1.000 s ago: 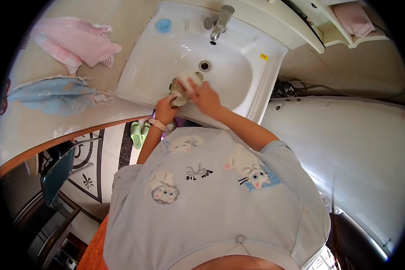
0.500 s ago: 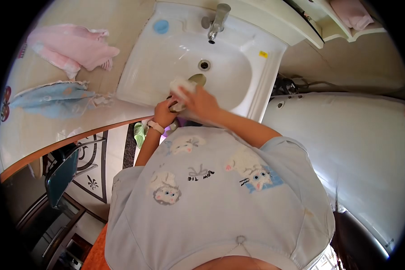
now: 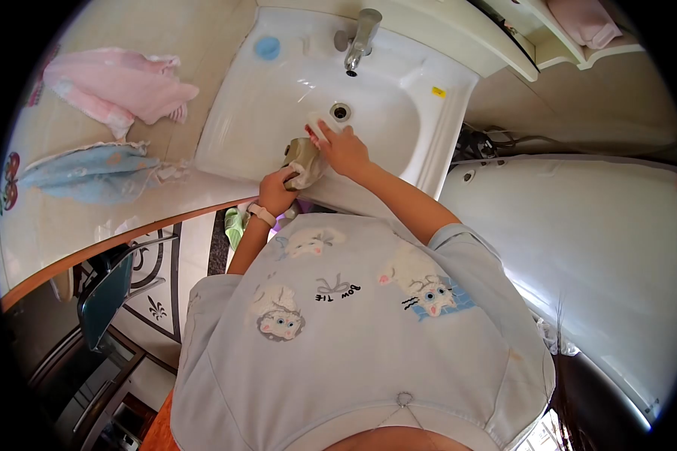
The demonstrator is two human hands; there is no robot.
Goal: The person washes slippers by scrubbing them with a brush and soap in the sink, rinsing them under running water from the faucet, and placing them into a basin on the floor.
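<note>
My left hand [image 3: 277, 192], with a pale band on its wrist, grips an olive-brown shoe [image 3: 296, 152] at the near rim of the white sink [image 3: 237, 128]. A crumpled beige part of the shoe shows beside the fingers. Closed around a small white brush [image 3: 314, 122] with a bit of red on it, my right hand [image 3: 344, 152] is over the basin, just beyond the shoe. The fingers hide part of the brush, and its bristles cannot be made out. Past the hands lies the round drain [image 3: 341, 113].
A metal faucet [image 3: 363, 41] rises at the sink's back. Pink cloth [image 3: 120, 84] and blue cloth [image 3: 90, 171] lie on the left counter [image 3: 128, 218]. To the right stands a large white appliance [image 3: 572, 225], and below the counter is a dark green chair [image 3: 105, 301].
My right hand has moved forward with the brush, off the shoe towards the drain. The shoe has turned, so more of its olive side shows. My left hand keeps its hold.
</note>
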